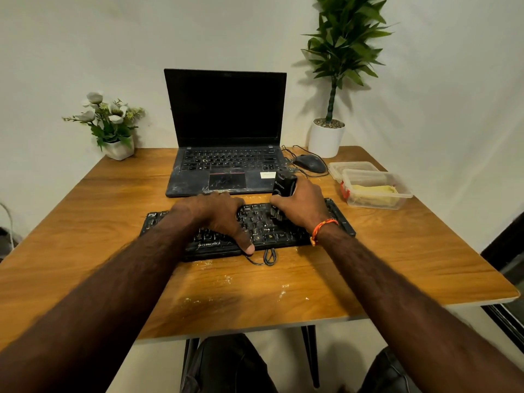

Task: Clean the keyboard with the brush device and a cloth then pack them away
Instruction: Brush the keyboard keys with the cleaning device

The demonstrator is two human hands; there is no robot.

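Nearest the camera there's a scatter of pale crumbs (pixel 226 279) on the worktop (pixel 397 265), so the mess isn't only on the keys. Just past that sits the keyboard (pixel 286 236), long axis running 9 to 3 o'clock, its cable (pixel 268 256) looped at the near edge.

The left hand (pixel 218 217) lies flat across the left-middle of the keyboard, fingers fairly straight and thumb on the near rim, gripping nothing, just pinning it down. The right hand (pixel 302 205) is curled round the brush device (pixel 283 188), held upright with the bristles touching the keys toward the right half. From there the uncleaned run looks to lie toward 9 o'clock, under the left hand, so I'd guess the brushing goes sideways along the long axis and the holding hand has to shift.

Further off at 2 o'clock is a clear plastic box (pixel 377 191) with what looks like a yellow cloth (pixel 371 191) inside, its lid (pixel 351 167) lying behind it. The right hand is the nearer one for that. A laptop (pixel 226 131) stands at 12.
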